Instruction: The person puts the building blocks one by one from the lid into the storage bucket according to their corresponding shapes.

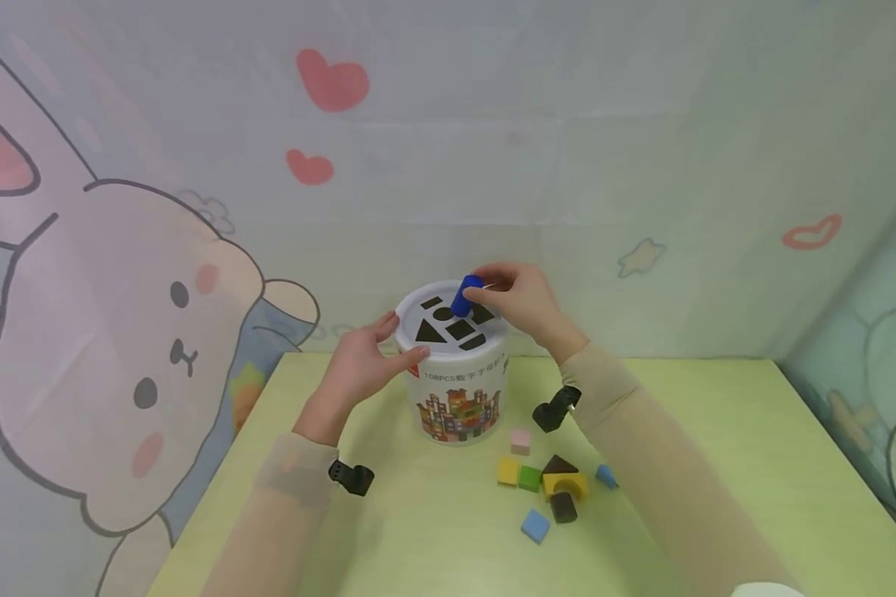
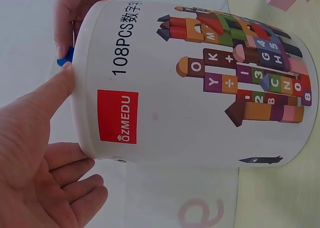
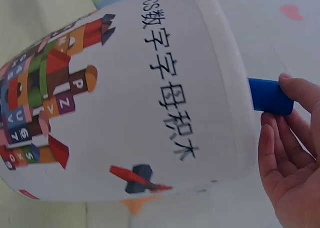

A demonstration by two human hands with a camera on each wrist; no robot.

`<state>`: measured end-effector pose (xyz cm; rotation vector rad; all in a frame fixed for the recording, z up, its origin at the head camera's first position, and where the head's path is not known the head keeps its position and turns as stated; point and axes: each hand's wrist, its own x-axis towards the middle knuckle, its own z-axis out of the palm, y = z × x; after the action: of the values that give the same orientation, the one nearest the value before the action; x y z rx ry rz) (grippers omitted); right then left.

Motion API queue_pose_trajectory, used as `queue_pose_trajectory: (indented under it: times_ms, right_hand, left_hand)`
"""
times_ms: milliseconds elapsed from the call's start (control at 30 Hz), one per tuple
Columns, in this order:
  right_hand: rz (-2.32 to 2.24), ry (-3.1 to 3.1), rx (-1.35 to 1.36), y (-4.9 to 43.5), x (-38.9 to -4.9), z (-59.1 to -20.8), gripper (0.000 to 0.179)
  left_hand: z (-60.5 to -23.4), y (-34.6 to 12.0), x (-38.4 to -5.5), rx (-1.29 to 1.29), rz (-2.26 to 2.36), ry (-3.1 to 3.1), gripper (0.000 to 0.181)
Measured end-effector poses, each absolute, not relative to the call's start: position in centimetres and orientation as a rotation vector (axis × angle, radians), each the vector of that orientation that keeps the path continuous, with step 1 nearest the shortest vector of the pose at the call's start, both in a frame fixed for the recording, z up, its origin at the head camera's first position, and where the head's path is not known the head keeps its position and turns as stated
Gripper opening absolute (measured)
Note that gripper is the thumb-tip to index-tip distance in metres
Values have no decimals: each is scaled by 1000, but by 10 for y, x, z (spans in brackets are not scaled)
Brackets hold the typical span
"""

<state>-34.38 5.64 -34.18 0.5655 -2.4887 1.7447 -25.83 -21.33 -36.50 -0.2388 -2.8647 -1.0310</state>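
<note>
Pale cloth (image 1: 538, 182) printed with a rabbit (image 1: 172, 290) and pink hearts hangs behind a light green table (image 1: 418, 539), where a white bucket (image 1: 455, 373) stands upright, marked 108PCS and QZMEDU. Its lid (image 1: 412, 307) has dark cut-outs, among them a triangle, a circle and a square. The left hand (image 1: 362, 361) grips the bucket by its rim, thumb on the near edge, fingers at the left side. The right hand (image 1: 521, 297) pinches a blue cylinder (image 1: 466, 295) between thumb and fingers, tilted over the lid, its lower end just beside the round opening; whether it touches the lid I cannot tell. Nearer the wearer lie loose blocks: pink cube (image 1: 520, 441), yellow block (image 1: 508, 471), green block (image 1: 529, 478), dark triangle (image 1: 560, 465), yellow arch (image 1: 581, 483), dark brown block (image 1: 563, 507), light blue block (image 1: 535, 526) and, apart to the right, a small blue piece (image 1: 606, 476).
</note>
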Motion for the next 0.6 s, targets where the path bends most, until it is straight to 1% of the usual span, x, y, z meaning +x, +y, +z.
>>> queue_pose_trajectory:
  times_ms: [233,433,600]
  right_hand:
    - [1770,-2453,503,37,-348,-354,43]
    - [1727,-2465,498,28,-347,-355,45]
    - [1672,-2463,527,25,-349,-354,42]
  left_hand:
    - [-367,-215,-260,-234,-1033,-2878,94]
    - [-369,-216,-262,-260,-1010,-2871,95]
    - [-366,-217,-263,-260,-1019,-2866,94]
